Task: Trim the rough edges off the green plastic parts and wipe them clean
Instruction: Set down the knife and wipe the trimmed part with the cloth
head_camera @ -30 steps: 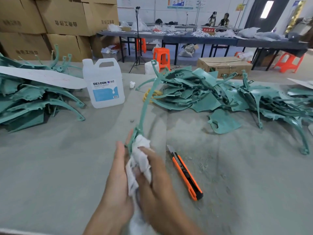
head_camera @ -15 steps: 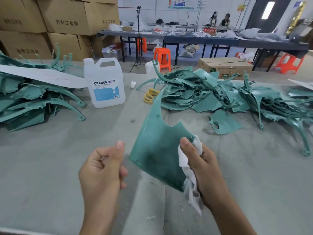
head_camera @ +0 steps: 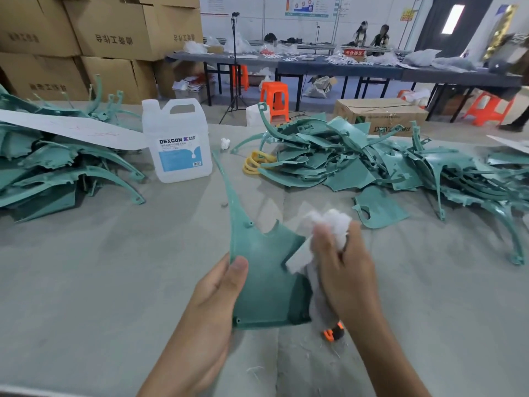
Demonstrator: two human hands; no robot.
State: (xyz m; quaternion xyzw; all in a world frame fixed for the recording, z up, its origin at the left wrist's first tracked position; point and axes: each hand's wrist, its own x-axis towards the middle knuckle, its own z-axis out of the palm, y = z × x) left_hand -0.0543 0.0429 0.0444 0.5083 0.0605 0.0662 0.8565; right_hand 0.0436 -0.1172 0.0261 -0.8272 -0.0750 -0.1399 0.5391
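Green plastic part (head_camera: 263,270) in left hand (head_camera: 213,299), white cloth (head_camera: 329,224) in right hand (head_camera: 343,270).

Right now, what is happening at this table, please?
A person holds one green plastic part with the left hand and wipes it with a white cloth in the right hand. An orange knife lies on the table under that hand. Piles of green parts wait beside a cleaner jug.

I count my two hands, left hand (head_camera: 211,293) and right hand (head_camera: 343,270), one green part (head_camera: 263,270) held up and one white rag (head_camera: 332,224). On the table sit two heaps of green parts, the left heap (head_camera: 51,167) and the right heap (head_camera: 386,164). There is one white jug (head_camera: 177,144), one orange knife (head_camera: 333,333), and two orange stools behind, the near stool (head_camera: 274,96) and the far stool (head_camera: 486,107).
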